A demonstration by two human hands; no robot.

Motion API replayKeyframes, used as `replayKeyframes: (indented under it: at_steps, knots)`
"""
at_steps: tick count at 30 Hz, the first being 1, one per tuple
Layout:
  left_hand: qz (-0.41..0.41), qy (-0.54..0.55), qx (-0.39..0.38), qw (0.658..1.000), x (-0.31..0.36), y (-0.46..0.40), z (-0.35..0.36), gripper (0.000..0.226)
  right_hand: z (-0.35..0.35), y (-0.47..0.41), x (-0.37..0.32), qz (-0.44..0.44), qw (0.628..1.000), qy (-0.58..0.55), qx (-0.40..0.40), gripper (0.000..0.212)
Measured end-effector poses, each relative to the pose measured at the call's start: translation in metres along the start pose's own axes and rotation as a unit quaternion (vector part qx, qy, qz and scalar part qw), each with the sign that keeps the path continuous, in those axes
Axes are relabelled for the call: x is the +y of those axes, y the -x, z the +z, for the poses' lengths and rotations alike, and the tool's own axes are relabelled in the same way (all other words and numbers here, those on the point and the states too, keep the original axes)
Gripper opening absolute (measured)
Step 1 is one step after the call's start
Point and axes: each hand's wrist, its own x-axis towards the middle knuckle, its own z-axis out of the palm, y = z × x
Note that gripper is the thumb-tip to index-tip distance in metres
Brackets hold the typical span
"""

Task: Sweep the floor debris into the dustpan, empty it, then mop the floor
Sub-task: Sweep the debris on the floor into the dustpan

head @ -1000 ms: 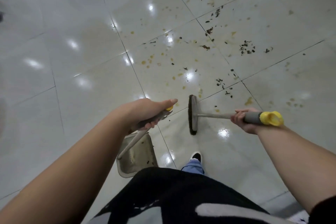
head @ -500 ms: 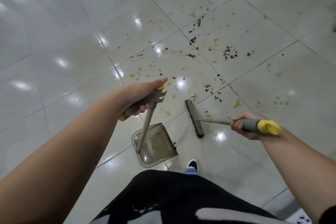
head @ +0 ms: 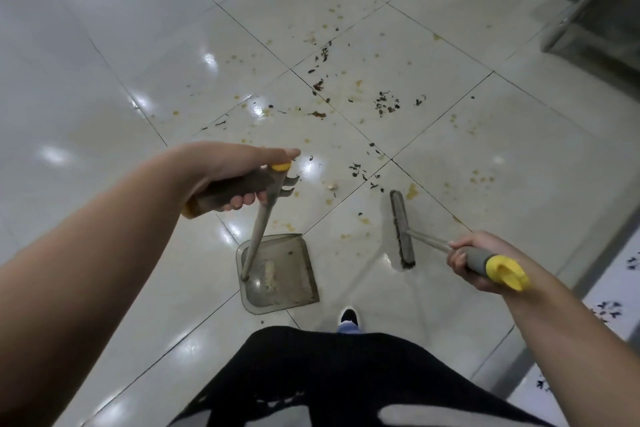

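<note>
My left hand (head: 235, 170) grips the grey and yellow handle of a long-handled dustpan (head: 280, 274), whose grey pan rests on the tiled floor just ahead of my foot. My right hand (head: 474, 260) grips the grey handle with a yellow end of a broom; its dark brush head (head: 401, 229) sits on the floor to the right of the pan. Dark leaf-like scraps (head: 386, 104) and yellowish spots (head: 412, 191) are scattered over the tiles beyond both tools.
A metal cabinet or counter base (head: 595, 7) stands at the far right. A white patterned surface (head: 609, 308) lies along the right edge. My shoe (head: 349, 317) and dark clothing fill the bottom centre. Glossy tiles (head: 86, 80) stretch to the left.
The dustpan has swung forward and to the right, and now lies further out in front of me. The broom head has turned and shifted right. My view has moved right, showing the cabinet.
</note>
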Motion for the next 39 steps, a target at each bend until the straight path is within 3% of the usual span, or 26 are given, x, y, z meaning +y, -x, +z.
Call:
replayKeyframes:
  at_steps: [6,21,24,31,39]
  knots:
    - [0.023,-0.048,-0.020,0.998,-0.007,0.006,-0.004,0.084,0.015,0.010,0.043,-0.002,0.999,0.033,0.017,0.025]
    - [-0.013,0.050,0.045,0.998,-0.137,0.029,-0.027,0.066,0.117,-0.029,0.183,0.081,0.994,0.070,-0.035,0.022]
    - [-0.003,0.067,0.042,0.997,-0.154,0.028,-0.029,0.065,0.123,-0.047,0.195,0.105,0.992,0.064,-0.031,0.033]
    - [-0.014,0.089,0.053,0.995,-0.155,0.023,-0.024,0.064,0.114,-0.067,0.143,0.089,0.981,0.174,0.020,0.029]
    - [-0.045,0.076,0.060,0.994,-0.094,0.006,-0.013,0.065,0.105,-0.068,0.043,0.061,0.967,0.247,0.021,0.028]
